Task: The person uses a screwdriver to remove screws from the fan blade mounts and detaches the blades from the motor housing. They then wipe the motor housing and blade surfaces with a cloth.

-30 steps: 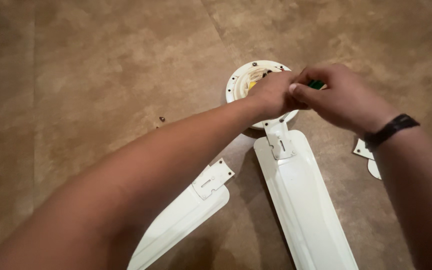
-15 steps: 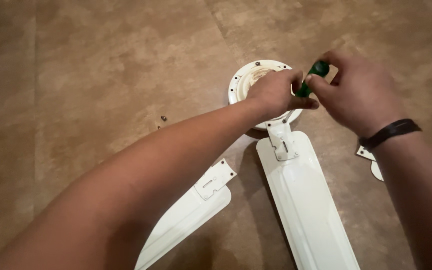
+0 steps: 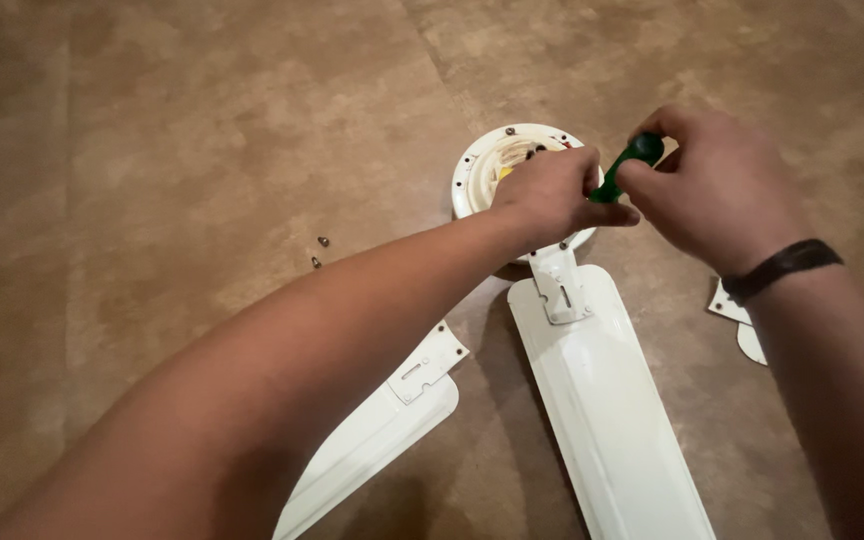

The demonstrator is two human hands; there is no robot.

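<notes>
The brown floor (image 3: 202, 130) carries everything; a long white fan blade (image 3: 602, 400) runs back from below the fingers, bolted by its bracket to the round white motor hub (image 3: 477, 165), stiff, probably heavy, best steadied at the rim; the left hand (image 3: 547, 190) rests curled on that hub; the right hand (image 3: 717, 185) has its fingers clamped on a green-handled screwdriver (image 3: 627, 165), rigid, gripped at the handle; two loose screws (image 3: 320, 250) lie well left of the fingers.

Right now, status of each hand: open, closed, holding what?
Left hand: closed, resting on the white fan motor, fingertips at the screwdriver.
Right hand: closed, holding the green screwdriver handle.
</notes>
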